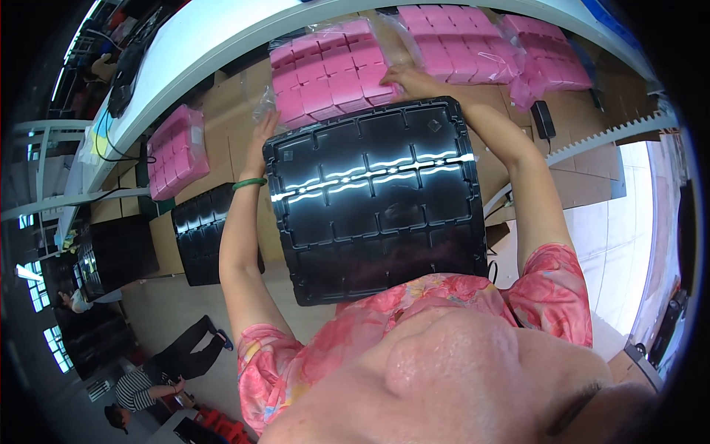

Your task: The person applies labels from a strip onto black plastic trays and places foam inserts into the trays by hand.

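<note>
A large black ribbed plastic tray lies between my forearms, close against my body, with light glaring across its middle. Beyond its far edge sits a block of pink foam-like pieces, partly wrapped in clear plastic. My left hand, below which a green bangle circles the wrist, is beside the tray's far left corner and the pink block's near left corner; its fingers are stretched out and partly hidden. Past the tray's far right corner, my right hand rests at the pink block's right side, fingers extended toward it.
More wrapped pink blocks stand at the far right, another pink block at the left. A smaller-looking black tray lies left of my arm. A black adapter-like box sits right, near a white toothed rail. Another person is lower left.
</note>
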Demonstrator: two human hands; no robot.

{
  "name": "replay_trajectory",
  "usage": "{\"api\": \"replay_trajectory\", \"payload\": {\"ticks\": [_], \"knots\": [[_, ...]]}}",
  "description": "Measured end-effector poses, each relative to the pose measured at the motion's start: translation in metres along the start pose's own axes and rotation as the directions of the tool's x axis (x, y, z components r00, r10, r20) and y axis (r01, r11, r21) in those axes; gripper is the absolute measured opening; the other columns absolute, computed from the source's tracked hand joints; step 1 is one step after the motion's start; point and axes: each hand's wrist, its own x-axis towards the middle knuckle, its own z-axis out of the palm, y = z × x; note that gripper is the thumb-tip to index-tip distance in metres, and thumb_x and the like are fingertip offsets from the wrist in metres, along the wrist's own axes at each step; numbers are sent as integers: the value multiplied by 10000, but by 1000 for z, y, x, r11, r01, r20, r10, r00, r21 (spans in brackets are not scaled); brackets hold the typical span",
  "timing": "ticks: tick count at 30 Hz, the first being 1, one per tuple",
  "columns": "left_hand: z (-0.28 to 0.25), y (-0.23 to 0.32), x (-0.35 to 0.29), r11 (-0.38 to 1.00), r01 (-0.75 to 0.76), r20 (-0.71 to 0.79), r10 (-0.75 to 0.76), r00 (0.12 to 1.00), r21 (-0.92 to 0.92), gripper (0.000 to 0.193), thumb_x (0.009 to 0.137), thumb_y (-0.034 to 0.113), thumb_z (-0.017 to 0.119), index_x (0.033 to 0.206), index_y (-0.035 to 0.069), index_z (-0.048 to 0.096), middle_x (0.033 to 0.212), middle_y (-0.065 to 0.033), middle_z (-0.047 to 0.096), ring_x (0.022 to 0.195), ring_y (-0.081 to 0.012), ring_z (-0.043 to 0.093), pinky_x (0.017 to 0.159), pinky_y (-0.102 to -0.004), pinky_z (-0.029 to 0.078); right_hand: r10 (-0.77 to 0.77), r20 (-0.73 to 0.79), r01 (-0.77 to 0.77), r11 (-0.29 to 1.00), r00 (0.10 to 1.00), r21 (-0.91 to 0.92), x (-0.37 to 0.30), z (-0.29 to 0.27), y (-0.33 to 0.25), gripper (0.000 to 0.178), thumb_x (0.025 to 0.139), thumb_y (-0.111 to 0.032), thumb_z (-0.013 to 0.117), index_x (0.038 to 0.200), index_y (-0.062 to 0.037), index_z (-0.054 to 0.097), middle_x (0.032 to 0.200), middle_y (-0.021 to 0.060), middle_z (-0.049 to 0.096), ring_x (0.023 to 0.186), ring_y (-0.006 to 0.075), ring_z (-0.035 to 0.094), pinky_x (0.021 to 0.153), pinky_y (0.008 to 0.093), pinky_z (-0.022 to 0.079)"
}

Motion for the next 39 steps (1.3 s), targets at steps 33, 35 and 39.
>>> {"api": "replay_trajectory", "payload": {"ticks": [33, 35, 39], "knots": [[9, -9, 65, 973, 122, -65, -111, 992, 196, 177, 906, 249, 556, 996, 127, 648, 939, -125, 673, 856, -327, 645, 720, -425, 509, 471, 160, -487, 740, 868, 465, 47, -6, 20, 214, 893, -171, 617, 973, 26, 641, 736, 89, 648, 646, 133, 666, 549, 273, 545], [6, -13, 68, 940, 327, -95, -336, 937, -99, 174, 932, 243, 522, 992, 121, 630, 903, -174, 666, 817, -359, 647, 680, -442, 506, 496, 112, -483, 729, 861, 486, 55, -5, 15, 215, 901, -166, 608, 987, 29, 633, 745, 95, 645, 674, 140, 673, 570, 273, 552], [-3, 1, 88, 953, 250, -289, -292, 912, -172, 139, 925, 197, 544, 985, 96, 619, 868, -185, 666, 769, -360, 654, 647, -424, 508, 523, -130, -339, 701, 842, 627, 48, -8, 39, 194, 920, -137, 582, 1034, 10, 638, 829, 105, 659, 782, 161, 683, 669, 274, 557]]}}
